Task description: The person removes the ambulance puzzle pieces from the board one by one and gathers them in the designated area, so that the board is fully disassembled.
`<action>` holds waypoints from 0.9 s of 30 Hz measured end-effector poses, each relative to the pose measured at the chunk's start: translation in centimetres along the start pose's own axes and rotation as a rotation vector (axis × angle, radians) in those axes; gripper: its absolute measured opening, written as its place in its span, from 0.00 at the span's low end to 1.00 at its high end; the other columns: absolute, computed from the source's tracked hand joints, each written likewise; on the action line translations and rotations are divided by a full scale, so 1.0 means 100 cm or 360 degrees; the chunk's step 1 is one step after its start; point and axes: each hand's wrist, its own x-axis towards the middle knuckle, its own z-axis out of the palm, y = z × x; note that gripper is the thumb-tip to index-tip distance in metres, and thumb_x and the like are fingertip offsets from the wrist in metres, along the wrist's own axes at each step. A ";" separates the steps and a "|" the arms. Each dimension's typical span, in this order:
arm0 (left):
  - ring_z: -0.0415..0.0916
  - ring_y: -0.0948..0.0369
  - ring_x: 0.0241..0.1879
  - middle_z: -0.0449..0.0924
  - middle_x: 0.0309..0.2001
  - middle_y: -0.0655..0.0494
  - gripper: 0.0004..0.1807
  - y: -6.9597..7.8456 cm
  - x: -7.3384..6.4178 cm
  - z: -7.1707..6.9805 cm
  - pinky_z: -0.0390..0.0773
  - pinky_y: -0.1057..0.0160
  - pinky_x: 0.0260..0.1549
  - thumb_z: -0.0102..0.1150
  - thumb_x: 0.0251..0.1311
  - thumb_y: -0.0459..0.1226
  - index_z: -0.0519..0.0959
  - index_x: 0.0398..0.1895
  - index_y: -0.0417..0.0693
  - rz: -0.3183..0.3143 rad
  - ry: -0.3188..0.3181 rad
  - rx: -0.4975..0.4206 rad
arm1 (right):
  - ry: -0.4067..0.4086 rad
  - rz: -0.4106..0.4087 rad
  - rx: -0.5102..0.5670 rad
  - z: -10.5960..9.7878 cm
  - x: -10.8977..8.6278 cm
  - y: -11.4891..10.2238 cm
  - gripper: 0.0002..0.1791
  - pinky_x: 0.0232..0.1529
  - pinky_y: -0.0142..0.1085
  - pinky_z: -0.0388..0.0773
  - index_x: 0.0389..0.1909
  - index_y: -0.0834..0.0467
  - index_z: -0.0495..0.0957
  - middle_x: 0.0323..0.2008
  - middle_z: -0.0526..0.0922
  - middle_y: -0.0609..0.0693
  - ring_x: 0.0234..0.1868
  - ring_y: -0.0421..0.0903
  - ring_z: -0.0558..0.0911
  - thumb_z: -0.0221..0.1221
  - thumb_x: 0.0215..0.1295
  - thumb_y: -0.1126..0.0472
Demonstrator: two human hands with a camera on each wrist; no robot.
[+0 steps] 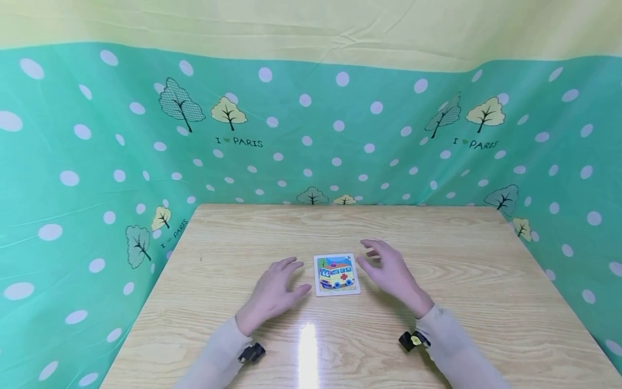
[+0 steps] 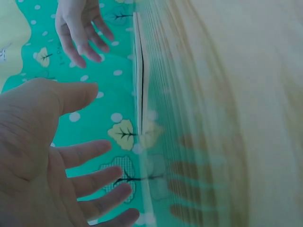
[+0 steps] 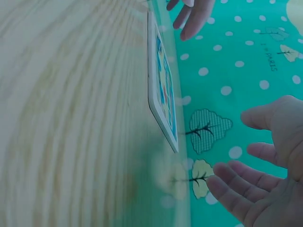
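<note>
A square picture board (image 1: 337,274) with a white border lies flat on the wooden table, showing a cartoon ambulance with a red cross. To its left is my left hand (image 1: 274,292), thumb and fingers spread and relaxed, holding nothing. My right hand (image 1: 391,273) hovers on the other side, fingers loosely bent, thumb close to the board's upper right corner. In the left wrist view the board (image 2: 140,71) appears edge-on, as a thin slab. The right wrist view shows the printed face of the board (image 3: 163,85) at a slant, with the palm apart from it.
The wooden table (image 1: 233,232) reaches back to a green dotted cloth (image 1: 291,156) printed with trees, which hangs behind and along both sides. Dark wrist cameras are strapped on the left sleeve (image 1: 214,351) and right sleeve (image 1: 457,346). A bright light reflection streaks the table's front.
</note>
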 end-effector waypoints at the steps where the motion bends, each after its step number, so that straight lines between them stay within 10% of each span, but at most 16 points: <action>1: 0.69 0.38 0.75 0.72 0.76 0.39 0.36 0.001 0.001 0.001 0.71 0.31 0.71 0.65 0.69 0.55 0.76 0.73 0.45 0.0001 -0.0011 -0.0003 | -0.0008 -0.0010 0.0016 0.002 0.001 0.000 0.28 0.58 0.54 0.87 0.70 0.62 0.77 0.63 0.83 0.63 0.57 0.58 0.87 0.68 0.73 0.56; 27: 0.70 0.39 0.75 0.74 0.75 0.41 0.36 0.009 0.026 0.019 0.68 0.34 0.75 0.63 0.71 0.54 0.74 0.75 0.43 0.0069 -0.0093 -0.0060 | -0.0338 0.0054 0.0125 0.045 0.026 -0.025 0.17 0.35 0.31 0.84 0.58 0.60 0.86 0.45 0.90 0.50 0.37 0.39 0.86 0.70 0.71 0.59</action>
